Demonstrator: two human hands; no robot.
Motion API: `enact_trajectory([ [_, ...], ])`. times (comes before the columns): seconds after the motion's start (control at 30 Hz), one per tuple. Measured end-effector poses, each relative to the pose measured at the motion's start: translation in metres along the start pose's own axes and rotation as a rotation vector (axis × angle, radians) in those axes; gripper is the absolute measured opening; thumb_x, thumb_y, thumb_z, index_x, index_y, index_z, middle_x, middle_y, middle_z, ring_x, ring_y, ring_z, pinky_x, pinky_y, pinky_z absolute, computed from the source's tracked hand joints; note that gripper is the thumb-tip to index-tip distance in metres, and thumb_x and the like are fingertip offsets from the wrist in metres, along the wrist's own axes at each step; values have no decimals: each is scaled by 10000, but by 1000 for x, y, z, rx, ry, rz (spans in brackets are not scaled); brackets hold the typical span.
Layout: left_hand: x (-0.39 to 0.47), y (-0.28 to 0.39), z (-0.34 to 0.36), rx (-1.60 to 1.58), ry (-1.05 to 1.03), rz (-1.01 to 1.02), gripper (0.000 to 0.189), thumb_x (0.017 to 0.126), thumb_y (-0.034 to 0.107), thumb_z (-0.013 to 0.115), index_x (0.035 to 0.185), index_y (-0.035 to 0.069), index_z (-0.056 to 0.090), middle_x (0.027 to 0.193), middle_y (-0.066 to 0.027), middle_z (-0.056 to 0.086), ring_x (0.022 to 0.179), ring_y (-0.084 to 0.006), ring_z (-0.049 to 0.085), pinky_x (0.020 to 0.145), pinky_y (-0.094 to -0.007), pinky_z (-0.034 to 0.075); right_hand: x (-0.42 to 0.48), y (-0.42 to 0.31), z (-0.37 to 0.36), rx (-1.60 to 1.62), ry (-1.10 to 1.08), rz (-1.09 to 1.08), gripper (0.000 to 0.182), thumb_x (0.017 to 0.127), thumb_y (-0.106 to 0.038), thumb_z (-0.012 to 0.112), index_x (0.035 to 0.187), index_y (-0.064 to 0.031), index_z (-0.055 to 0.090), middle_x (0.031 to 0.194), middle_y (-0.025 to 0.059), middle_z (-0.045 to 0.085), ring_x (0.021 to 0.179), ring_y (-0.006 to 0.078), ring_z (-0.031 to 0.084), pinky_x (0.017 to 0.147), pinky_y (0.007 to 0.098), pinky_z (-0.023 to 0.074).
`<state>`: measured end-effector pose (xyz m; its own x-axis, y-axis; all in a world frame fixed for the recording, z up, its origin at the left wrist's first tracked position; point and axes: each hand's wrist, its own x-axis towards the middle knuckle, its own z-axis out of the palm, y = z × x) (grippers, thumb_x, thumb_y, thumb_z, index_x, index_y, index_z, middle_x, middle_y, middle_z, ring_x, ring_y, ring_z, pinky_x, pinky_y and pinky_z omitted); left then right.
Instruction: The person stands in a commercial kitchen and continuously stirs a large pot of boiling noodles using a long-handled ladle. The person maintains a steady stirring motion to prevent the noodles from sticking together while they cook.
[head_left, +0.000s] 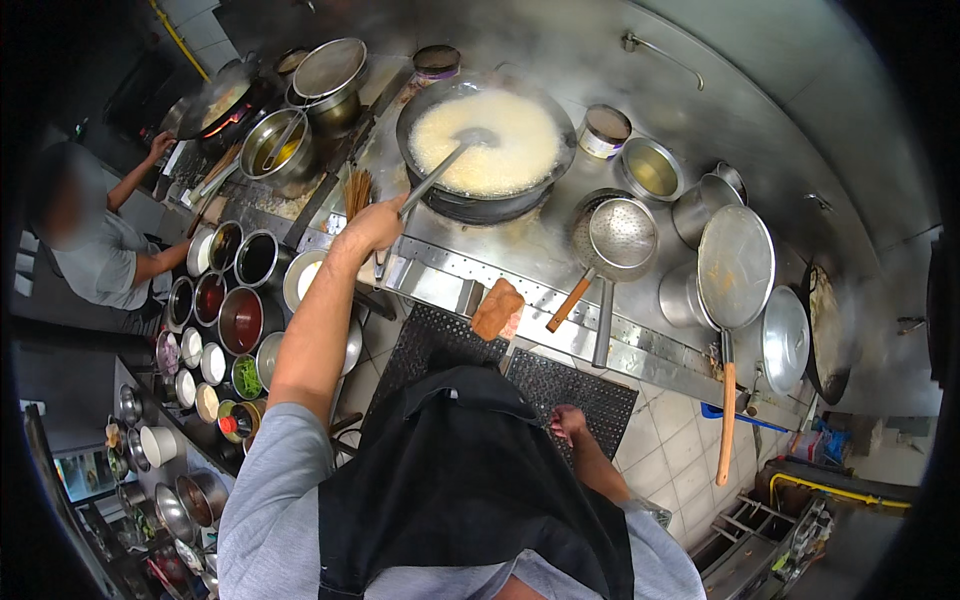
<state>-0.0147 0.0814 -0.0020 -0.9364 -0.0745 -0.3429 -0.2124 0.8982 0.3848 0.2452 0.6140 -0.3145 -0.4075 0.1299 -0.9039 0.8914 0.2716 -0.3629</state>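
Observation:
My left hand (377, 223) is closed around the handle of a long metal ladle (439, 171). The ladle's bowl rests in pale, foaming liquid (499, 142) inside a large black wok (405, 139), and steam rises around it. My right hand (568, 422) hangs low beside my black apron, its fingers curled, over the perforated floor mat; whether it holds anything cannot be told. A folded orange-brown cloth (496, 309) lies on the counter's front edge, below the wok.
Two strainers (622, 232) lie right of the wok, near metal pots (651, 169) and a long-handled sieve (736, 266). At left stand a pot of oil (276, 146) and several sauce containers (240, 319). Another person (112, 259) works at a flaming wok (225, 105).

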Motion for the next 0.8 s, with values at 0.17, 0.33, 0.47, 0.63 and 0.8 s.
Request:
enact_trajectory([
  [0.17, -20, -11, -21, 18, -35, -9, 662, 853, 51, 484, 1504, 149, 415, 1227, -251, 643, 1147, -378, 622, 1013, -451, 463, 10, 22, 20, -110, -55, -283, 238, 987, -265, 503, 1056, -97, 656, 814, 56, 666, 607, 150, 608, 495, 308, 506],
  [0.33, -26, -41, -34, 86, 13, 82, 657, 855, 38, 494, 1494, 177, 436, 1219, -230, 654, 1127, -369, 632, 995, -451, 476, -12, 23, 34, -346, -58, -417, 237, 988, -256, 505, 1071, -99, 663, 803, 49, 666, 613, 151, 606, 502, 310, 501],
  [0.47, -31, -60, -51, 143, 16, 129, 601, 881, 125, 593, 1468, 162, 468, 1170, -217, 673, 1109, -381, 631, 970, -442, 489, -18, 30, 33, -349, -47, -368, 243, 979, -239, 506, 1063, -86, 675, 795, 46, 662, 613, 153, 598, 504, 317, 491],
  [0.63, -48, -75, -81, 170, 27, 176, 579, 875, 142, 625, 1441, 163, 504, 1137, -175, 699, 1073, -352, 655, 963, -428, 501, -34, 29, 47, -318, -9, -384, 253, 970, -231, 503, 1085, -74, 664, 784, 32, 635, 589, 153, 562, 513, 314, 487],
  [0.8, -69, -81, -109, 174, 21, 135, 581, 862, 143, 643, 1426, 217, 529, 1138, -142, 706, 1081, -331, 653, 977, -420, 496, -34, 31, 59, -226, -16, -230, 258, 981, -244, 491, 1094, -81, 656, 776, 36, 619, 574, 149, 549, 483, 293, 465],
])
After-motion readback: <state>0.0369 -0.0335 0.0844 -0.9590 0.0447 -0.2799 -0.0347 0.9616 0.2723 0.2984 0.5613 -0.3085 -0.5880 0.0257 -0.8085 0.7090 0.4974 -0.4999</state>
